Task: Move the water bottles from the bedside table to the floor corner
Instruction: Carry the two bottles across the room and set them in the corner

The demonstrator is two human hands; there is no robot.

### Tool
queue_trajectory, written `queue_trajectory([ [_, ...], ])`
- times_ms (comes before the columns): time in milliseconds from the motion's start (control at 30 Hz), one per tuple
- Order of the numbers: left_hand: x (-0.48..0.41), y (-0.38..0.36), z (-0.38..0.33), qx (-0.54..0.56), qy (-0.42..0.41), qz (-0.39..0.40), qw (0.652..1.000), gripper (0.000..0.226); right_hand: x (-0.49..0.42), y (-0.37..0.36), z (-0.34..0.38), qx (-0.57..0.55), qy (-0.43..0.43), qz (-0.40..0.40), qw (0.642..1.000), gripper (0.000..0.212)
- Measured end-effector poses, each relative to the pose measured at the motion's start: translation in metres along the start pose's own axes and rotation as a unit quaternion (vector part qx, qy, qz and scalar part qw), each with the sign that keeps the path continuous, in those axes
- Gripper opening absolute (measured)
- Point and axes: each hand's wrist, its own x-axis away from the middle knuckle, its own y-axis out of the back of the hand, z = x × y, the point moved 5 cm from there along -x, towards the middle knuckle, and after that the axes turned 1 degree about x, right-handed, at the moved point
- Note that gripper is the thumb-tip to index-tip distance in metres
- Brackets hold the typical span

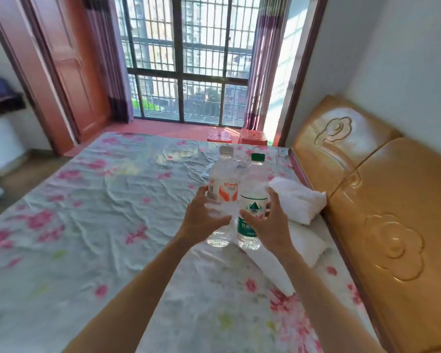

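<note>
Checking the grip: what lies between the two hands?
In the head view, two water bottles sit side by side between them: the left hand holds the red-labelled bottle, the right hand holds the green-capped bottle, above the bed.

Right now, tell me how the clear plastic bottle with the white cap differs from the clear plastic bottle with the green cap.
The clear plastic white-capped bottle wears a red-and-white label, the clear plastic green-capped bottle a green-and-white one. The left hand grips the white-capped bottle, the right hand the green-capped bottle. Both are near upright and held side by side.
</note>
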Motion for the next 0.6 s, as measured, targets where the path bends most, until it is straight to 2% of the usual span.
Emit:
queue_trajectory([
  [100, 0.008, 0.066, 0.013, -0.023, -0.005, -0.041, 0.999, 0.059, 0.001, -0.059, 0.034, -0.003, 0.023, 0.020, 1.000, 0.081],
  [233, 0.028, 0.152, 0.033, -0.041, 0.009, -0.108, 0.993, 0.057, 0.004, -0.136, 0.078, -0.018, 0.056, 0.054, 0.997, 0.083],
  [600, 0.101, 0.357, 0.081, -0.097, 0.062, -0.311, 0.943, 0.067, 0.020, -0.340, 0.200, -0.095, 0.137, 0.201, 0.965, 0.083],
])
